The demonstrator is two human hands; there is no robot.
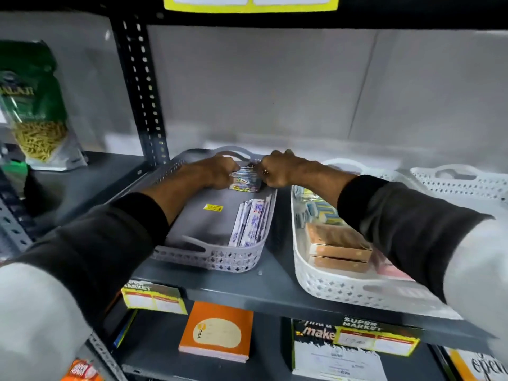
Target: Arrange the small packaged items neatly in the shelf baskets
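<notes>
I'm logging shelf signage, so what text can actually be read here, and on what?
"SUPER MARKET": price tag on the shelf edge, right.
"make": black pack below it.
"you": orange notebook.
Blurred: green pasta bag, yellow sticker in the grey basket, white sachets.

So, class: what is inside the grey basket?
Inside the grey basket: white packets along its right side, a yellow sticker, and clear packets held by both hands. Anything beneath the hands is hidden.

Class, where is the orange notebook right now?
In the head view, the orange notebook lies on the lower shelf, below the grey basket and left of the black "make" pad.
</notes>
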